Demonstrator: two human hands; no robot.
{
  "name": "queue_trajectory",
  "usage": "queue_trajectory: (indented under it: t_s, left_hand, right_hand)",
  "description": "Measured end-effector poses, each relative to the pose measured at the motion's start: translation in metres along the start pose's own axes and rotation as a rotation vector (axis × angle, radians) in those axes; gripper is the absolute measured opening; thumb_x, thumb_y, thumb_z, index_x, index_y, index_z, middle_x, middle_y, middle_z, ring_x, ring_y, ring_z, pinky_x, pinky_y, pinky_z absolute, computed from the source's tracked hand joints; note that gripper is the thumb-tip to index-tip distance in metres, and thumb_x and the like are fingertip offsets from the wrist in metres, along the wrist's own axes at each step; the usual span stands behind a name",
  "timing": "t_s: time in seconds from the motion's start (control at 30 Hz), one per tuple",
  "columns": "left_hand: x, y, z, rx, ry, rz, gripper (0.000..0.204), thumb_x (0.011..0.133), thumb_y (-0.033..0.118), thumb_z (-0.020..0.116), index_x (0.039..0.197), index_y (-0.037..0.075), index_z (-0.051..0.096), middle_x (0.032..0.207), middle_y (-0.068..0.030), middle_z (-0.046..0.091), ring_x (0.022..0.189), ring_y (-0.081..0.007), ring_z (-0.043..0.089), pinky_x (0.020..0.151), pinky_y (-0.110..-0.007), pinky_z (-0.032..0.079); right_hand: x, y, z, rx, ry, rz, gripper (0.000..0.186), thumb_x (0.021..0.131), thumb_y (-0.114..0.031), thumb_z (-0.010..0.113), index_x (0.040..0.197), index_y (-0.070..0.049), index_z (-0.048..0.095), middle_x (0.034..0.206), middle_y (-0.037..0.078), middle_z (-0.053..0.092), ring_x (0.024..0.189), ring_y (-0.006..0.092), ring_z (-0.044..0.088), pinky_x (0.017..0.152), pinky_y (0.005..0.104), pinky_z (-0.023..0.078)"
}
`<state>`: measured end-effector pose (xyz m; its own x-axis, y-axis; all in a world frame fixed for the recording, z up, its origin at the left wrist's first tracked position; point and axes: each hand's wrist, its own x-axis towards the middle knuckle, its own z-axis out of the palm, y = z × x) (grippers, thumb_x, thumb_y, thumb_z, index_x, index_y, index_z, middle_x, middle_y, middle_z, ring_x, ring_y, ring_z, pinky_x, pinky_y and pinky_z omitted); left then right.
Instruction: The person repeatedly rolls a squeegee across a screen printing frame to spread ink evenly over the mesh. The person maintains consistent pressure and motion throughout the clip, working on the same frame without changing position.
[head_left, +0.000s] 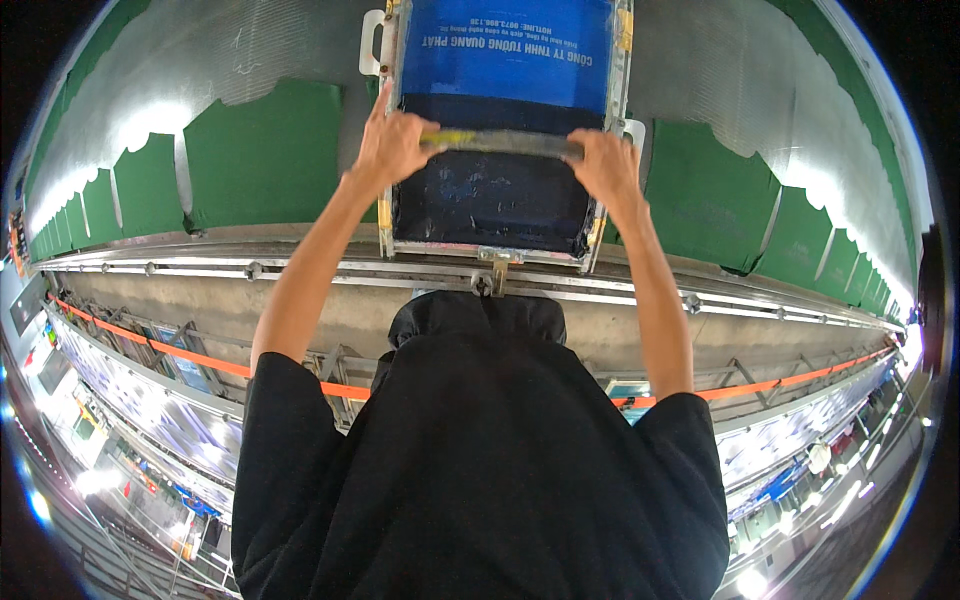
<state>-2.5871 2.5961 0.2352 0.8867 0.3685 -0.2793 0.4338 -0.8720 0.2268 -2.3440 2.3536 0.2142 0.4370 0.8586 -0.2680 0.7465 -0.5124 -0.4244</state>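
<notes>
Both my arms reach forward over a screen-printing frame (386,215) that lies on the long table. My left hand (393,148) closes round the left end of a squeegee (505,143), its index finger stretched along the frame's edge. On the other end, my right hand (608,165) is closed as well. The squeegee lies crosswise over the screen, slightly blurred. Black ink (480,200) covers the near part of the screen, while the far part is bright blue mesh (505,65) with pale lettering. White handles (371,42) stick out at the frame's sides.
Green fabric pieces (265,150) lie in a row left of the frame, and more green pieces (710,190) to its right. A metal rail (330,280) runs along the table's near edge, with a metal bracket (497,275) at the frame. Behind me stretches an orange strip (180,345).
</notes>
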Motion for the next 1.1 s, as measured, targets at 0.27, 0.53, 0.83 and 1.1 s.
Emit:
queue_trajectory:
  t_s: [0.27, 0.53, 0.83, 1.1]
  left_hand:
    - [0.055, -0.023, -0.008, 0.037, -0.023, 0.053, 0.030, 0.088, 0.043, 0.080, 0.105, 0.019, 0.085, 0.068, -0.0125, 0.073, 0.077, -0.0254, 0.074, 0.132, -0.047, 0.016]
    - [0.030, -0.008, 0.000, 0.087, -0.057, 0.019, 0.032, 0.082, 0.023, 0.082, 0.114, 0.018, 0.082, 0.076, -0.0129, 0.077, 0.079, -0.0247, 0.075, 0.133, -0.043, 0.016]
    - [-0.126, 0.030, 0.065, -0.115, -0.045, 0.077, 0.039, 0.076, 0.019, 0.083, 0.113, 0.008, 0.081, 0.089, -0.0145, 0.079, 0.085, -0.0249, 0.075, 0.132, -0.045, 0.016]
    - [-0.085, 0.033, 0.036, -0.017, -0.458, -0.021, 0.050, 0.078, 0.047, 0.084, 0.103, 0.003, 0.080, 0.090, -0.0210, 0.076, 0.095, -0.0383, 0.072, 0.107, -0.050, 0.049]
  right_hand:
    - [0.054, 0.014, -0.009, -0.077, 0.021, -0.076, 0.022, 0.085, -0.028, 0.084, 0.100, -0.012, 0.082, 0.087, 0.013, 0.078, 0.083, 0.0330, 0.075, 0.104, 0.0471, 0.050]
    - [0.024, 0.012, 0.014, -0.050, 0.205, -0.085, 0.022, 0.080, -0.014, 0.082, 0.102, -0.013, 0.081, 0.095, 0.007, 0.079, 0.092, 0.0280, 0.074, 0.116, 0.0467, 0.035]
    - [-0.132, -0.020, 0.074, -0.013, 0.035, -0.035, 0.029, 0.077, -0.003, 0.071, 0.102, -0.014, 0.080, 0.099, 0.007, 0.078, 0.091, 0.0259, 0.072, 0.106, 0.0422, 0.035]
    - [-0.108, -0.024, 0.041, -0.012, -0.218, -0.044, 0.045, 0.080, -0.041, 0.087, 0.106, -0.004, 0.080, 0.094, 0.018, 0.078, 0.091, 0.0330, 0.074, 0.098, 0.0488, 0.044]
